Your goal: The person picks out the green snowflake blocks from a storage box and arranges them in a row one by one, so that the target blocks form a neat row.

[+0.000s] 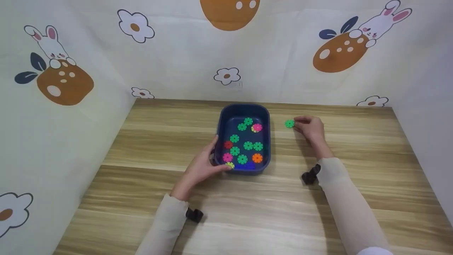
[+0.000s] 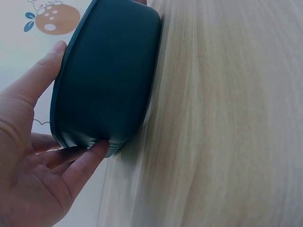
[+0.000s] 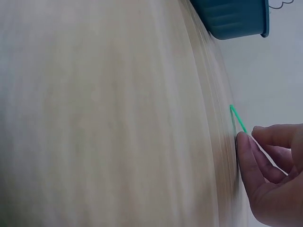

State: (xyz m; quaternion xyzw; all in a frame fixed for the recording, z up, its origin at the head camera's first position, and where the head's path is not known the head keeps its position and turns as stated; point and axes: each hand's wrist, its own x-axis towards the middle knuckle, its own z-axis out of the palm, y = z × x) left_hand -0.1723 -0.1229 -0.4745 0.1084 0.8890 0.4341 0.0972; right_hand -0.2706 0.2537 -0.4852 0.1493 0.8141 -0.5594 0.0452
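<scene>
A dark blue rectangular plastic basin [image 1: 268, 140] stands on the table, holding several notched plastic discs in green, pink, red, orange, yellow and blue. At its near left corner my left hand [image 1: 201, 167] grips the basin, thumb over the near rim and fingers along the left side. In the left wrist view the fingers and thumb span the wall of the basin [image 2: 109, 71]. To the right of the basin, my right hand [image 1: 311, 129] pinches a green notched disc [image 1: 289, 123] by its edge. From the right wrist that green disc [image 3: 238, 118] appears edge-on, tilted, close to the tabletop.
The wood-grain table [image 1: 148, 141] reaches back to a white wall covering [image 1: 177, 63] printed with rabbits, oranges and flowers. Black wrist mounts [image 1: 310, 175] sit on both sleeves.
</scene>
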